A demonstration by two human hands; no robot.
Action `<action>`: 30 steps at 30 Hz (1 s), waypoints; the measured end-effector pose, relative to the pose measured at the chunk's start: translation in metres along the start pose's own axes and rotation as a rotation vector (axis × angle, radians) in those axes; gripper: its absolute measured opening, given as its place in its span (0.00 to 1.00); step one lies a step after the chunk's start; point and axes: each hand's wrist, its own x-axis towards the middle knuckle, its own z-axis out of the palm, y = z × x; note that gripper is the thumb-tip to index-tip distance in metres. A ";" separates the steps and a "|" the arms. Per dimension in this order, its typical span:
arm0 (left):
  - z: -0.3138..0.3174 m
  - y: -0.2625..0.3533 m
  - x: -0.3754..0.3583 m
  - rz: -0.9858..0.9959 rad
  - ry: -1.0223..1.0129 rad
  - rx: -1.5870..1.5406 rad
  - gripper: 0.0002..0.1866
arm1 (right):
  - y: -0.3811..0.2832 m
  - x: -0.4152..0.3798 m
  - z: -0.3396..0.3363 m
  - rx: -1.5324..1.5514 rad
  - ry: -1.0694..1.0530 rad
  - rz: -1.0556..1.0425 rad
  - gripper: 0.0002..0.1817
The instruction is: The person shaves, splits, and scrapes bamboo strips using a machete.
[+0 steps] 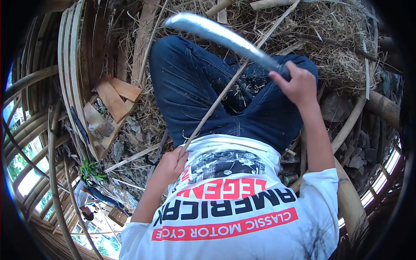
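My right hand [297,84] is closed round the dark handle of a machete [216,37]. Its long, curved, shiny blade reaches up and left over my knees, overlapping a thin bamboo strip [225,90] near the handle end. At my waist, my left hand [170,167] grips the lower end of that strip, which runs diagonally across my lap to the top right. Pale shavings dot my dark jeans [186,95].
Dry shavings [338,65] cover the ground around my legs. Flat wood pieces [112,99] and upright slats [71,65] lie to the left. Thick bamboo poles [383,108] are at the right. Another person [93,195] is at the lower left, beyond a green plant [92,170].
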 end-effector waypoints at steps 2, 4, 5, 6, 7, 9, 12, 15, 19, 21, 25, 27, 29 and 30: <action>-0.001 0.006 0.000 -0.028 -0.024 0.010 0.12 | 0.018 0.017 -0.002 0.021 0.066 0.199 0.33; -0.002 0.013 0.002 -0.022 -0.006 0.021 0.12 | 0.040 0.029 -0.004 0.095 0.102 0.311 0.33; -0.003 0.021 0.003 -0.001 0.036 0.098 0.12 | 0.046 0.030 -0.006 0.088 0.100 0.282 0.33; -0.002 0.029 0.004 0.016 0.080 0.172 0.12 | 0.050 0.026 -0.008 0.150 0.120 0.307 0.31; 0.000 0.035 0.005 0.086 0.175 0.170 0.13 | 0.049 0.020 -0.009 0.213 0.138 0.331 0.29; 0.002 0.047 0.007 0.105 0.238 0.221 0.13 | 0.031 0.001 -0.009 0.344 0.181 0.291 0.23; 0.005 0.061 0.013 0.148 0.299 0.294 0.15 | 0.006 -0.036 -0.003 0.415 0.180 0.286 0.17; 0.009 0.063 0.017 0.121 0.178 0.233 0.17 | -0.020 -0.068 0.000 0.560 0.168 0.254 0.13; 0.009 0.050 0.006 0.124 0.170 0.141 0.17 | -0.026 -0.090 -0.002 0.891 -0.029 0.374 0.13; 0.007 0.040 -0.002 0.085 0.198 0.147 0.16 | -0.022 -0.085 -0.011 0.948 -0.060 0.401 0.11; 0.004 0.019 -0.008 -0.013 0.279 0.209 0.15 | 0.003 -0.056 -0.013 1.059 -0.070 0.321 0.14; 0.005 0.017 -0.005 -0.005 0.340 0.247 0.15 | 0.013 -0.039 -0.012 1.050 -0.075 0.320 0.17; 0.004 0.013 -0.001 0.009 0.376 0.242 0.15 | 0.020 -0.023 -0.010 1.093 -0.075 0.301 0.17; 0.003 0.011 0.001 0.025 0.402 0.256 0.15 | 0.023 -0.017 -0.010 1.079 -0.081 0.294 0.17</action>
